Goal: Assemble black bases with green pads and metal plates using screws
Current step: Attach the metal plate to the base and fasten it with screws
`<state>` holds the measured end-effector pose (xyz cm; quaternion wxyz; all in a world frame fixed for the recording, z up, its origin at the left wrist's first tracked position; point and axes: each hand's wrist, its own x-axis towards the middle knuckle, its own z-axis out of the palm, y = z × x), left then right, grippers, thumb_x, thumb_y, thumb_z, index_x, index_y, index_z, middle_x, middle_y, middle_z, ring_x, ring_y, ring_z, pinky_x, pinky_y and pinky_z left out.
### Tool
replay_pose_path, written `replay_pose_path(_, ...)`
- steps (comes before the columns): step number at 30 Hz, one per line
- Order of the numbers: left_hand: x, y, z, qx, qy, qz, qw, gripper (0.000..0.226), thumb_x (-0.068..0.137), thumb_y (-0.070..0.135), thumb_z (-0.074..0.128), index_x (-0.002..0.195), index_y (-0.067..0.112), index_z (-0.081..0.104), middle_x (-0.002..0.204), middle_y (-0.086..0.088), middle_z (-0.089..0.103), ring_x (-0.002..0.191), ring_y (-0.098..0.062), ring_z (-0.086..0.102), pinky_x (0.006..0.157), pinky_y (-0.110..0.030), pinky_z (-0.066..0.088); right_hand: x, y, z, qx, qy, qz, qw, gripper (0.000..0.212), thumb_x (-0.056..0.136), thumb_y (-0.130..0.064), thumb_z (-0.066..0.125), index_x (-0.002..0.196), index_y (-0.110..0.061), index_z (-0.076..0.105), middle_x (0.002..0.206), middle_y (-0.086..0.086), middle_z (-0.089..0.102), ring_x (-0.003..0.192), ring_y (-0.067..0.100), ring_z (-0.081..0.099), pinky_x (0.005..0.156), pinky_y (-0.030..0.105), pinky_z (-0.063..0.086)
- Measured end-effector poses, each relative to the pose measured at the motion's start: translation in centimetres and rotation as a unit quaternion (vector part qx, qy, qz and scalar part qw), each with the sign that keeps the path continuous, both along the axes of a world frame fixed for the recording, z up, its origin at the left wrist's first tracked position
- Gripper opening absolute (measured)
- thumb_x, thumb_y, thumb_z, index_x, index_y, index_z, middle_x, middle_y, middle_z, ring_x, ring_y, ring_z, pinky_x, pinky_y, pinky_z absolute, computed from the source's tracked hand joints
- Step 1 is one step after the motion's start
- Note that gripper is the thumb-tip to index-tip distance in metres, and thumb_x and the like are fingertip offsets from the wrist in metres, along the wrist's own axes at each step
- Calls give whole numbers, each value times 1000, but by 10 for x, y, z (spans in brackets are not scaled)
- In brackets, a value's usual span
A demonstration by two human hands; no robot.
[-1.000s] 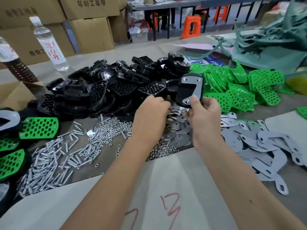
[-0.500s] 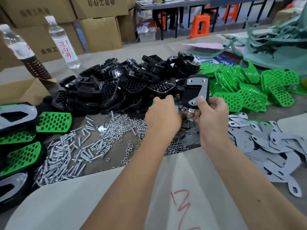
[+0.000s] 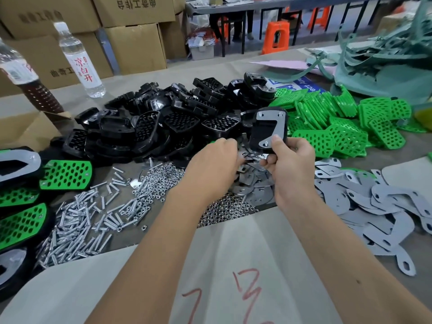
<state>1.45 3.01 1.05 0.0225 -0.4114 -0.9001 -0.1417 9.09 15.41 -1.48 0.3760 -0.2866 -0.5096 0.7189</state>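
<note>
My right hand [image 3: 289, 160] holds a black base [image 3: 266, 129] upright, thumb pressed on the grey metal plate [image 3: 272, 123] that lies on its face. My left hand [image 3: 210, 164] hovers just left of it, fingers curled down into the small metal plates [image 3: 254, 183]; what they hold is hidden. A heap of black bases [image 3: 163, 120] lies behind. Green pads [image 3: 339, 127] are piled to the right. Screws [image 3: 77, 223] and nuts [image 3: 161, 178] are scattered at left and centre.
Finished assemblies with green pads [image 3: 65, 175] lie at the left edge. Flat grey plates [image 3: 385, 206] spread at right. Two bottles [image 3: 79, 61] and cardboard boxes [image 3: 135, 45] stand at the back. A white sheet [image 3: 233, 265] covers the near table.
Both hands stayed close together with the base held upright; my left hand shifted slightly left and lower over the small plates. The view moved a little.
</note>
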Motion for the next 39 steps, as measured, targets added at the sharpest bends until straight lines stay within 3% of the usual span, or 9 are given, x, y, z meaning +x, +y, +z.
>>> replay_pose_path(5,-8,-32,-3,163,-82,86,979,5,106,23,56,103,23,52,82,5,73,69,-10,64,66,-38,54,2,-5,2,82,-20,19,996,11,103,-16,63,102,-8,55,82,8,55,55,12,52,61,31,57)
replay_pose_path(8,-10,-53,-13,310,-180,129,925,14,104,18,62,115,25,59,76,12,76,50,0,55,56,-25,47,5,-16,7,111,-17,55,992,14,102,-15,64,102,-4,57,77,15,55,59,26,53,54,29,54)
replay_pose_path(14,-17,-99,-27,518,-235,204,797,21,105,9,59,117,22,70,86,3,78,44,-10,55,42,-18,40,2,-67,12,65,-14,207,976,15,100,-10,66,98,3,59,83,22,65,55,21,63,51,35,57)
replay_pose_path(17,-19,-117,-26,563,-234,216,763,21,103,5,60,98,22,71,92,-1,78,61,-13,71,48,-21,51,-10,-96,10,14,-24,264,964,19,100,-7,66,106,9,58,103,33,68,58,25,69,52,33,58)
replay_pose_path(22,-20,-125,-27,632,-324,201,675,25,97,-8,59,85,7,74,77,-2,76,81,-18,77,80,-27,62,-18,-103,-4,76,-58,255,962,13,100,-10,66,102,1,61,83,12,76,63,30,75,68,54,64)
replay_pose_path(25,-20,-122,-26,681,-358,206,605,16,100,-5,58,91,-5,72,87,-13,78,84,-22,76,84,-29,61,-17,-101,-9,102,-68,232,965,12,100,-13,67,100,-2,62,85,13,76,66,34,75,74,61,62)
replay_pose_path(32,-17,-119,-25,701,-357,151,599,34,76,-9,78,106,6,71,101,-10,73,90,-22,75,80,-26,60,-17,-100,-9,90,-50,246,964,12,101,-8,65,103,1,59,81,8,76,57,26,73,63,43,64)
replay_pose_path(36,-16,-115,-29,674,-330,163,640,23,79,-11,80,92,7,74,83,-9,75,82,-21,73,77,-27,60,-17,-100,-11,115,-49,278,952,6,103,-7,60,98,-4,58,81,4,76,60,27,73,69,53,64)
replay_pose_path(39,-18,-116,-33,658,-280,181,676,24,78,-7,85,90,12,75,79,-6,75,79,-18,71,77,-30,61,-16,-101,-10,123,-42,300,945,7,104,-5,58,98,-2,59,84,7,77,62,28,72,66,48,63)
